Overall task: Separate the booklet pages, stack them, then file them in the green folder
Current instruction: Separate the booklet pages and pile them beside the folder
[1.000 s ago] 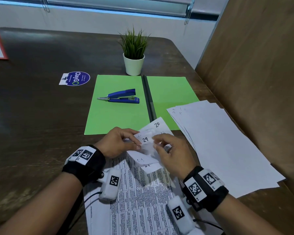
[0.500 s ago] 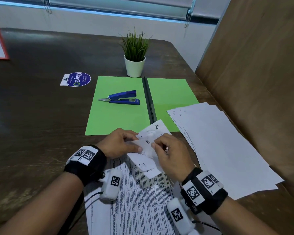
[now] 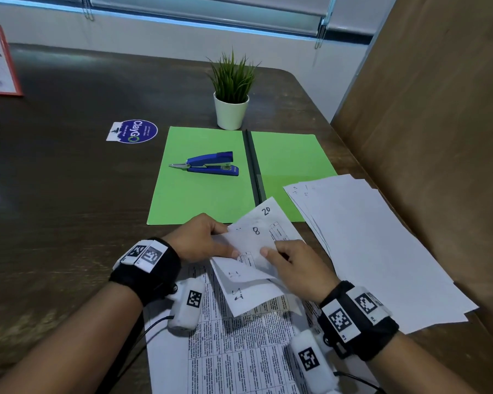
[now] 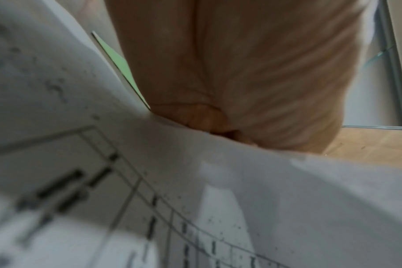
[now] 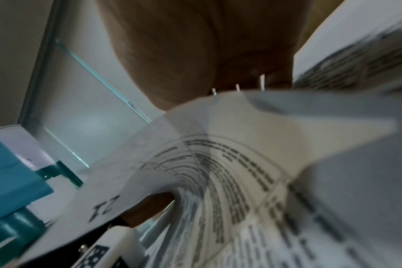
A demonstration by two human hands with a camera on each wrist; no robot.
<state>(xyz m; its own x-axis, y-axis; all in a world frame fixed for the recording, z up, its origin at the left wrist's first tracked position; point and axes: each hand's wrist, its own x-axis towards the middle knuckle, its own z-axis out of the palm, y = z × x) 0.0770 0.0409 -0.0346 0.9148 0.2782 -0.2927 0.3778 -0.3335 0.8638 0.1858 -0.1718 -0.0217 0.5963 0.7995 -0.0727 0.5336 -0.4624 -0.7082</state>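
Note:
The booklet of printed pages lies at the near table edge, its top corner pages curled up and numbered by hand. My left hand pinches the left side of those lifted corners, thumb on top. My right hand pinches their right side. The left wrist view shows my left hand over blurred printed paper. The right wrist view shows curled pages below my right hand. The green folder lies open beyond. A stack of separated white sheets lies at right.
A blue stapler rests on the folder's left half. A small potted plant stands behind the folder. A round blue sticker lies to the left. A brown wall panel borders the table's right edge.
A corner page marked 29 has been flipped away and one marked 8 now shows on top. Both hands stay at the booklet's lifted corner.

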